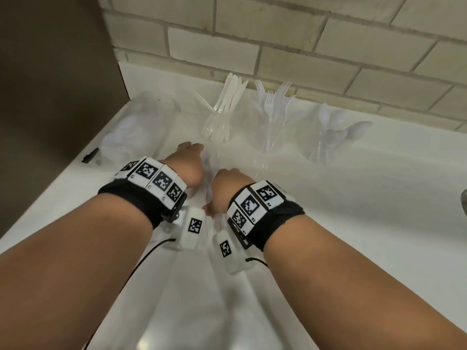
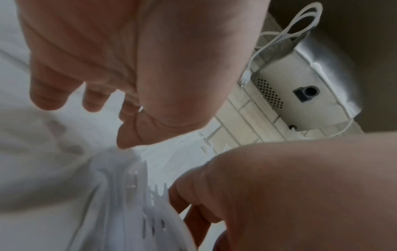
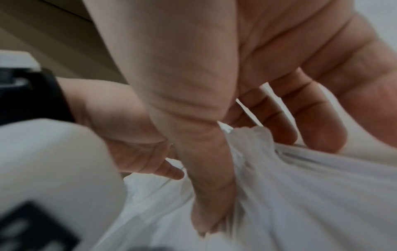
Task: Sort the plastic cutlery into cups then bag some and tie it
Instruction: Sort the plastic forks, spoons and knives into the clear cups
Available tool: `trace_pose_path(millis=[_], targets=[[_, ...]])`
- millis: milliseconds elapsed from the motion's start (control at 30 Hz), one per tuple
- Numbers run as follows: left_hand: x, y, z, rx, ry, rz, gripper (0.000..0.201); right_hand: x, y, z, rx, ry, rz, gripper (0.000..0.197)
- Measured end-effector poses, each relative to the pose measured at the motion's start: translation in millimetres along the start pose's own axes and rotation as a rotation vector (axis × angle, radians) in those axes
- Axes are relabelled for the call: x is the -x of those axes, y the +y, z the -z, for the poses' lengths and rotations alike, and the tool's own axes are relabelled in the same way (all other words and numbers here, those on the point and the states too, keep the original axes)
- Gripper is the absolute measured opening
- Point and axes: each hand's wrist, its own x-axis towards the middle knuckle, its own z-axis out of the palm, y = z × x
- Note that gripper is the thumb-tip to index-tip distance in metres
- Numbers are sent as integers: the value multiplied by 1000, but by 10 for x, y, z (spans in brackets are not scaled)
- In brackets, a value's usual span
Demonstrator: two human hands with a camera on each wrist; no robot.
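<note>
A thin white plastic bag (image 1: 202,286) lies on the white counter (image 1: 379,198) between my forearms. White plastic forks (image 2: 154,200) show through it in the left wrist view. My right hand (image 1: 227,180) grips the bag's bunched neck (image 3: 253,135) between thumb and curled fingers. My left hand (image 1: 189,157) rests just beside it on the bag (image 2: 64,186), fingers loosely bent and thumb touching the plastic. Against the back wall stand three clear cups: knives (image 1: 217,122), forks (image 1: 274,122), spoons (image 1: 326,145).
Clear plastic packaging (image 1: 131,132) and a small black object (image 1: 89,155) lie at the counter's left end beside a brown panel (image 1: 50,97). A tiled wall (image 1: 303,46) backs the counter. A metal wall unit with a white cable (image 2: 300,88) hangs above.
</note>
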Motion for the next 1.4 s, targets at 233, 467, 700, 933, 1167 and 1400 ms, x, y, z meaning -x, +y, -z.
trace_pose_path(millis=[233,467,700,933,1167,1400], targets=[[69,66,31,-119,-75,-91,63,12,103,38,-66,-34,-14,71],[231,55,-13,-307,-68,-126,57,-25,79,12,-91,-7,-28,60],[311,78,-123,-377,-130,-229,38,-43,0,-38,-79,30,-18,53],[314,-18,-150,-137,-93,-195,45,-166,-78,-197,-269,143,-151,52],[380,-173,-123,241,-29,-164,60,-217,2,-152,-306,104,-128,56],[460,-333,-159,634,54,-140,59,-270,33,-201,-312,153,-96,45]])
